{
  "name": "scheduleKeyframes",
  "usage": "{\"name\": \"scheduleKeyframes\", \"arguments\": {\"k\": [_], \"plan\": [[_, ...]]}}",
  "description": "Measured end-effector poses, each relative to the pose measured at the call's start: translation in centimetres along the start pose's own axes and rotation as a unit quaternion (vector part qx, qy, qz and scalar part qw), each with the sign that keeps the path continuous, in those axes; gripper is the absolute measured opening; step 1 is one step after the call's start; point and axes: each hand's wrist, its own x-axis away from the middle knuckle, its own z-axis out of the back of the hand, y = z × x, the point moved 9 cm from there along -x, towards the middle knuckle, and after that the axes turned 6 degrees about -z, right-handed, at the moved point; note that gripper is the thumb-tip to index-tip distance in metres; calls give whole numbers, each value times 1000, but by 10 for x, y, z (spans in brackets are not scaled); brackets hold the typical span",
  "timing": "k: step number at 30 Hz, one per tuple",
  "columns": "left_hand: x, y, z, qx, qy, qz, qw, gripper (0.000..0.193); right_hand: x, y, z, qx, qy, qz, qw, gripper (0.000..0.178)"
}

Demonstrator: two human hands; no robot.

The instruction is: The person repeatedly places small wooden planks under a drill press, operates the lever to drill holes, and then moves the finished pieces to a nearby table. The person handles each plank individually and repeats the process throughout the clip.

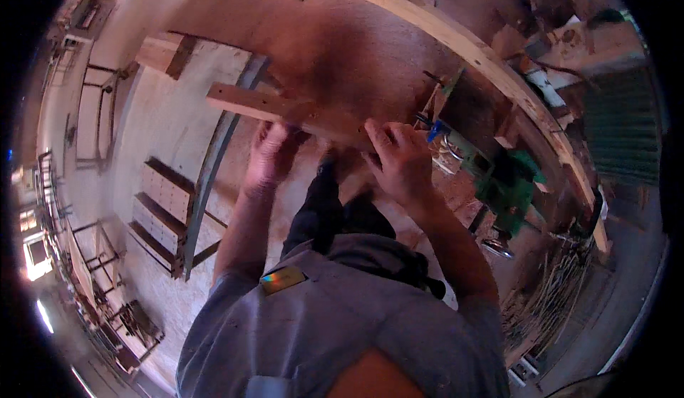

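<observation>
A reddish-brown wooden block (288,111), long and squared with small dark holes along its face, is held up in front of my body. My left hand (274,148) is closed around its lower edge near the middle, most of its fingers hidden behind the wood. At the block's right end, my right hand (399,154) grips with thumb and fingers. The block's left end overlaps the edge of a pale work table (167,131) in view, though I cannot tell whether they touch.
On the table are a wooden block (162,52) at the far corner and several drilled blocks (164,216) at the near side. To my right stands a green machine (507,191). A long timber beam (456,38) curves across the far right, with thin sticks (552,302) piled below.
</observation>
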Motion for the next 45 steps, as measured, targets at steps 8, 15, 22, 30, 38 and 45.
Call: {"name": "scheduleKeyframes", "arguments": {"k": [8,15,22,30,38,45], "plan": [[20,21,52,110,78,7,991,83,-23,-51,-41,2,-56,58,997,51],[17,38,114,125,101,5,987,66,-56,-84,-109,-132,-185,-10,974,57],[10,50,200,92,288,8,953,29,-75,-125,-207,-209,-303,-60,928,51],[112,138,419,-388,528,130,744,37,-97,-123,-279,-258,-388,-112,877,38],[151,183,497,-540,522,289,593,39,-95,-85,-303,-236,-397,-187,867,32],[162,164,543,-568,570,297,514,41,-110,-84,-306,-227,-388,-202,870,32]]}}
